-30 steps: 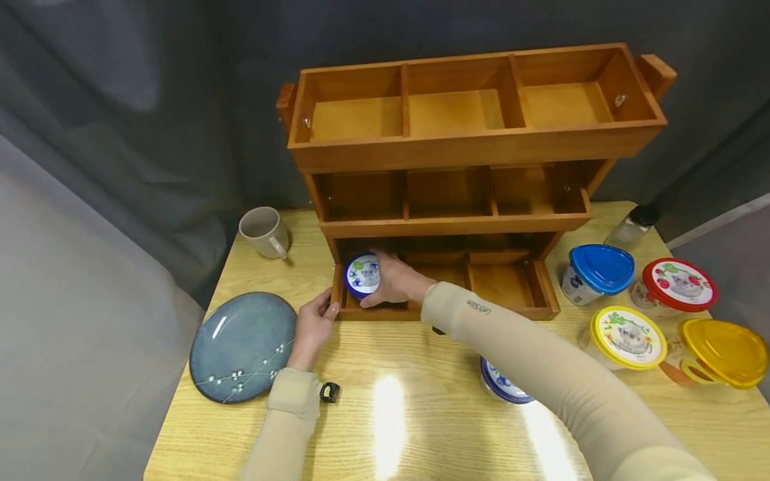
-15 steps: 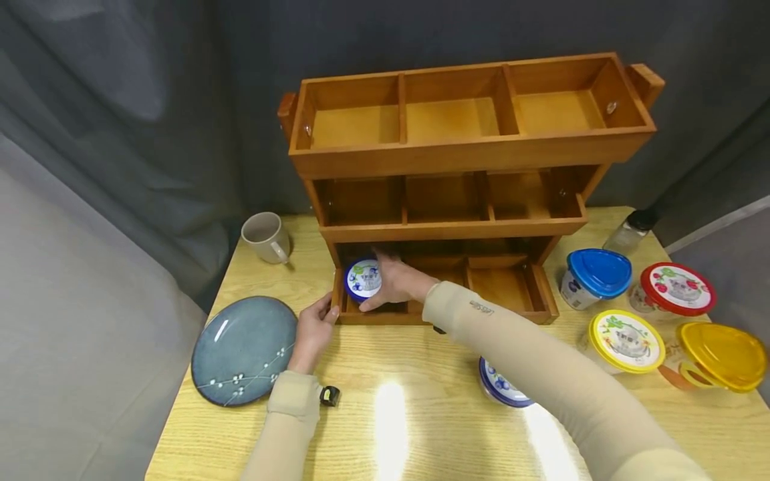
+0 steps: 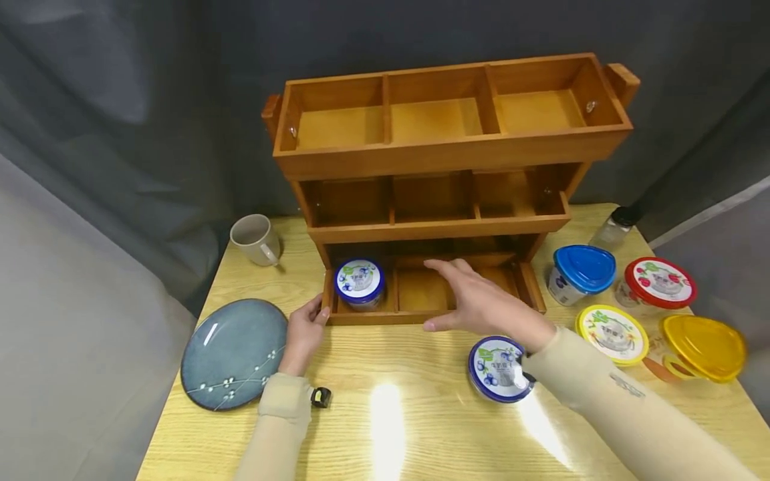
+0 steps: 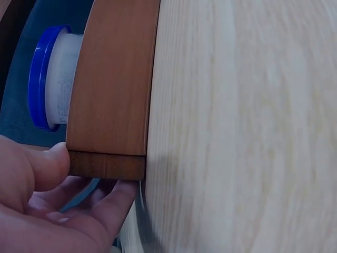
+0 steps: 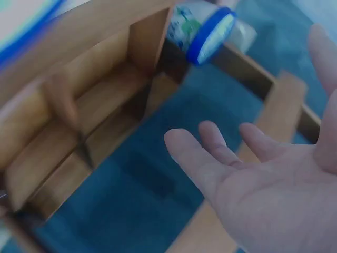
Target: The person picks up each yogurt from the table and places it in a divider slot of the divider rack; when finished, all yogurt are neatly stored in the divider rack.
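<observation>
A round tub (image 3: 359,278) with a blue-rimmed, blueberry-print lid stands upright in the left compartment of the bottom tier of a wooden tiered box (image 3: 385,235). My left hand (image 3: 303,334) grips that tier's front left corner; in the left wrist view the thumb lies at one edge of the wooden end (image 4: 108,165) and the fingers at the other. My right hand (image 3: 487,300), fingers spread and holding nothing, is over the front edge of the bottom tier, right of the tub. Below it on the table lies a second blueberry-lidded tub (image 3: 498,367), partly covered by the right wrist.
At the right stand tubs with blue (image 3: 585,267), red (image 3: 660,282), yellow (image 3: 612,334) and amber (image 3: 704,347) lids, and a black-capped jar (image 3: 612,227). A blue-grey plate (image 3: 234,354) and a grey mug (image 3: 255,238) are on the left.
My right hand has let go of the blueberry tub in the left compartment and moved right and toward me. The left hand keeps its grip on the corner.
</observation>
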{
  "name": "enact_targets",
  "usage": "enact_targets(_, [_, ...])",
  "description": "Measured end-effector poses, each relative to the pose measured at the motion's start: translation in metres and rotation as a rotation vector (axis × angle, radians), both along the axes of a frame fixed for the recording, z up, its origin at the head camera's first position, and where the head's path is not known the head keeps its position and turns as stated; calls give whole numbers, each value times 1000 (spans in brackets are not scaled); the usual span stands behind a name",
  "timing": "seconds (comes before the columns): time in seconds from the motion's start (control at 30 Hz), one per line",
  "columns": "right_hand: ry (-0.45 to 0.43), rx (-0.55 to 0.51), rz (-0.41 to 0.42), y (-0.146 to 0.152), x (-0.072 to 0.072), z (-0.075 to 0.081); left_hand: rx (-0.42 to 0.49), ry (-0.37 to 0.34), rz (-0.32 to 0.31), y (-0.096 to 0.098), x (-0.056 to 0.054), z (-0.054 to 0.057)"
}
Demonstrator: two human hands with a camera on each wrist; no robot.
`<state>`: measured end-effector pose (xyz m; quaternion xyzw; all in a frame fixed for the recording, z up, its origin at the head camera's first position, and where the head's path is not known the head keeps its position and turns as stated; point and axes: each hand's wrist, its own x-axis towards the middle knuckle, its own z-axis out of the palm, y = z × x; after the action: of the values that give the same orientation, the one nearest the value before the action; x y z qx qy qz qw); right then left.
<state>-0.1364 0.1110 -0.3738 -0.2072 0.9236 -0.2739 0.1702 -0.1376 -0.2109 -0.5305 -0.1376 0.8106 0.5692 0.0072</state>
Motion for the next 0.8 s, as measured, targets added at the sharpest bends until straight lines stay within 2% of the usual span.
enact_targets(0.1, [37, -59, -58, 35, 26, 0, -2, -7, -3, 0, 1, 1])
enact_targets(0.2, [61, -130, -124, 64, 52, -8, -4, -9, -1, 0, 1, 1])
enact_targets(0.4, [123, -306, -242, 99, 92, -45, 4, -13, 1, 0, 0, 0])
enact_targets(0.6, [106, -421, -333, 118, 119, -88, 14, -12, -5, 1, 1, -1])
enact_targets(0.8, [25, -532, -330, 122, 129, -120, 10, -6, 12, 2, 1, -2])
